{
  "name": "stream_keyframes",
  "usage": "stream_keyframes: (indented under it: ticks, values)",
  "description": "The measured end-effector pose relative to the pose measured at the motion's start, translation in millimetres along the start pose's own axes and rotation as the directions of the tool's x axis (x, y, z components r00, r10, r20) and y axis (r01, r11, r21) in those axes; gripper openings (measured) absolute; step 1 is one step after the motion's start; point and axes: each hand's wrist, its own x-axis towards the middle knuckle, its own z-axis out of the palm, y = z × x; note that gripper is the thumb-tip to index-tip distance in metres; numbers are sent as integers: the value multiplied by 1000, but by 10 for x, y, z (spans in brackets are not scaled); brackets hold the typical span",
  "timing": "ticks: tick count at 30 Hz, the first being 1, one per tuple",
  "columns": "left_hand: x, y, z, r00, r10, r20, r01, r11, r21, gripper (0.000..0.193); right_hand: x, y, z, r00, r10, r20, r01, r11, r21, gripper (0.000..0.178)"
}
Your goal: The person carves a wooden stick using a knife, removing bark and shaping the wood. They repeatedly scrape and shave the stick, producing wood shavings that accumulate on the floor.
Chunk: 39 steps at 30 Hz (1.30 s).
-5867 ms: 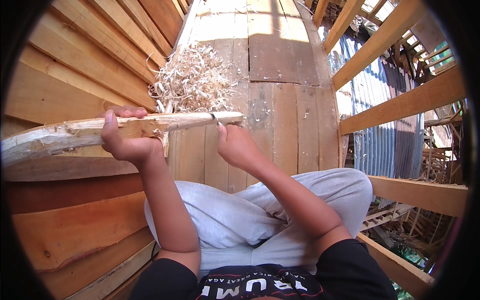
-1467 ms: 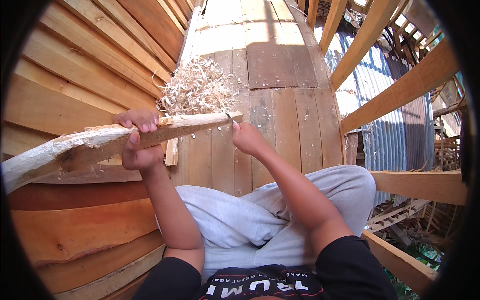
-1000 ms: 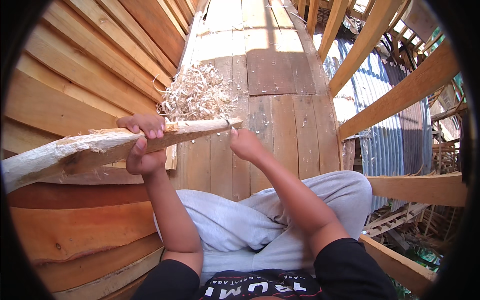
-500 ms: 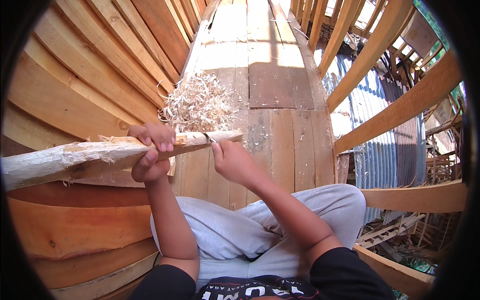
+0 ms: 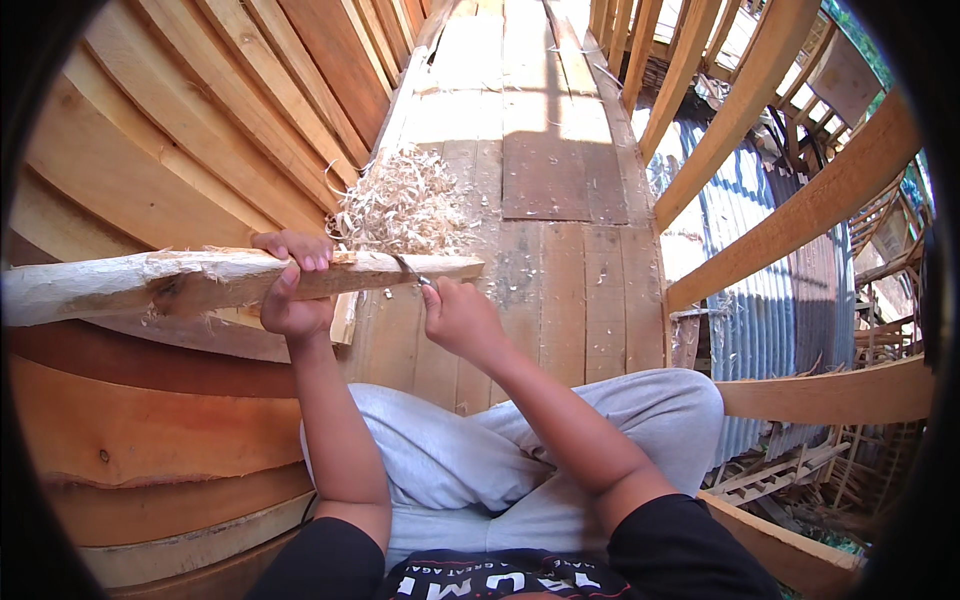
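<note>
A long pale wooden pole (image 5: 120,285), stripped and rough in places, runs in from the left edge and tapers to an end in front of me. My left hand (image 5: 297,312) is wrapped round it, thumb on the near side and fingers over the top. To the right of that, my right hand (image 5: 465,318) is closed on a knife (image 5: 405,267). Its narrow dark blade lies across the pole near the tapered end; the handle is mostly hidden in my fist.
Curled wood shavings (image 5: 408,205) are heaped on the plank floor (image 5: 565,290) just beyond the pole. Leaning boards (image 5: 160,150) line the left side. Slanted wooden posts (image 5: 800,230) stand at right, with corrugated metal sheets (image 5: 750,290) beyond. My crossed legs (image 5: 430,450) are below.
The pole's left part has swung up, so it now lies more level. The knife blade has shifted slightly left along the pole. Both hands keep their grip.
</note>
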Motion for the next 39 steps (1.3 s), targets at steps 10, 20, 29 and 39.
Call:
stream_keyframes:
  ticks: [10, 20, 29, 39]
  values:
    - [-95, -146, 460, 978, 0, 210, -1, 1000, 6, 27, -16, -5, -323, 1000, 1, 19, -2, 997, 79, 36]
    - [-120, -58, 277, 970, 15, 243, -11, 1000, -20, 24, -145, -466, -474, 997, 43, 71, -40, 999, -31, 39]
    - [-74, -72, 260, 971, 3, 238, 4, 999, -32, 24, -117, -397, -380, 1000, 16, 8, -16, 997, 74, 42]
    - [-66, -32, 152, 1000, 12, 21, -13, 999, 33, 25, -39, -61, -81, 1000, -22, 7, 23, 1000, -20, 36]
